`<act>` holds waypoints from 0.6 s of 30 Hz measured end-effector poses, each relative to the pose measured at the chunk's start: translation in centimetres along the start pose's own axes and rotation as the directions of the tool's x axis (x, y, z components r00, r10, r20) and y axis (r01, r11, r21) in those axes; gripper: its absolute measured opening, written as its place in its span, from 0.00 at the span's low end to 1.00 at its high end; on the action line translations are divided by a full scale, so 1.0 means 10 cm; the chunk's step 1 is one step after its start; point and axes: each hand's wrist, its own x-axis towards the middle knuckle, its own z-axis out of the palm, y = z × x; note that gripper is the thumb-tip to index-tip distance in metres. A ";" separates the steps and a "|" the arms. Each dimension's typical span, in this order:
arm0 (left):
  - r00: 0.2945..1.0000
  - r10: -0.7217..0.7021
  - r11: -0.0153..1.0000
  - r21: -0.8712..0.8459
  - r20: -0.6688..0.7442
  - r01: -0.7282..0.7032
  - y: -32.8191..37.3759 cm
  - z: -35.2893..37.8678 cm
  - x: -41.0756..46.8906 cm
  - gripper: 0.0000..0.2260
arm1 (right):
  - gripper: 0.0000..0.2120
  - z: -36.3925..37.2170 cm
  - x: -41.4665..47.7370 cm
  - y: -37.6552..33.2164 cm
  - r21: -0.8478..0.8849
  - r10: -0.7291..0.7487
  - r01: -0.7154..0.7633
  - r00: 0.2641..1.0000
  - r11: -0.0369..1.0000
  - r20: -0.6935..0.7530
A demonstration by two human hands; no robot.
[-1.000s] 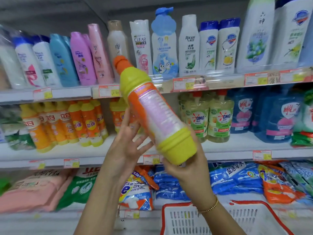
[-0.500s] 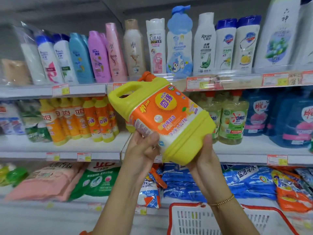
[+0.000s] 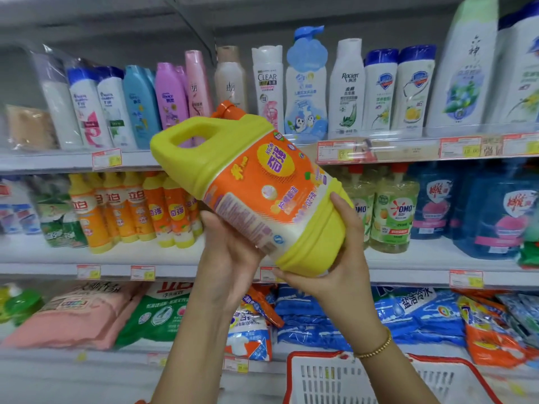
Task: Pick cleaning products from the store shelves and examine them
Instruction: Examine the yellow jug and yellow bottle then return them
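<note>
Held mid-frame, cap toward 11 o'clock, the yellow jug could tip out top-first — the right hand curls fingers only round its base, the left hand props it, fingers hidden, grip untellable.

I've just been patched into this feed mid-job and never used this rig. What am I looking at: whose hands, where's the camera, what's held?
No machine here: these are a person's bare hands, seen from one camera worn on the head, looking forward and down. The left hand and right hand both hold a tilted yellow-and-orange jug. Behind are store shelves of bottles and bags. A white basket with a red rim is below.
</note>
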 end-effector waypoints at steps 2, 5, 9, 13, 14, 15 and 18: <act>0.998 -0.012 0.999 0.041 0.059 0.010 0.09 -0.01 0.08 0.48 | 0.51 -0.02 0.02 0.00 0.180 0.056 -0.064 0.997 0.981 0.049; 1.000 0.001 0.980 0.198 0.031 -0.007 0.23 -0.07 0.22 0.46 | 0.45 -0.01 0.03 -0.02 0.530 0.239 -0.296 0.955 0.795 0.175; 1.000 0.020 0.933 0.359 -0.004 -0.017 0.46 -0.02 0.36 0.40 | 0.46 -0.09 -0.01 -0.11 0.771 0.362 -0.530 0.837 0.353 0.410; 0.999 -0.036 0.894 0.445 -0.036 0.048 0.70 0.03 0.48 0.36 | 0.47 -0.18 0.02 -0.26 0.708 0.321 -0.670 0.736 0.223 0.596; 0.997 -0.055 0.884 0.463 -0.047 0.071 0.76 0.04 0.51 0.33 | 0.46 -0.20 0.05 -0.31 0.646 0.334 -0.712 0.701 0.276 0.630; 0.994 -0.082 0.877 0.470 -0.066 0.103 0.83 0.08 0.52 0.29 | 0.45 -0.21 0.09 -0.37 0.573 0.359 -0.744 0.668 0.343 0.652; 0.960 -0.182 0.841 0.473 -0.211 0.263 1.01 0.19 0.56 0.17 | 0.40 -0.24 0.23 -0.60 0.390 0.483 -0.777 0.618 0.494 0.620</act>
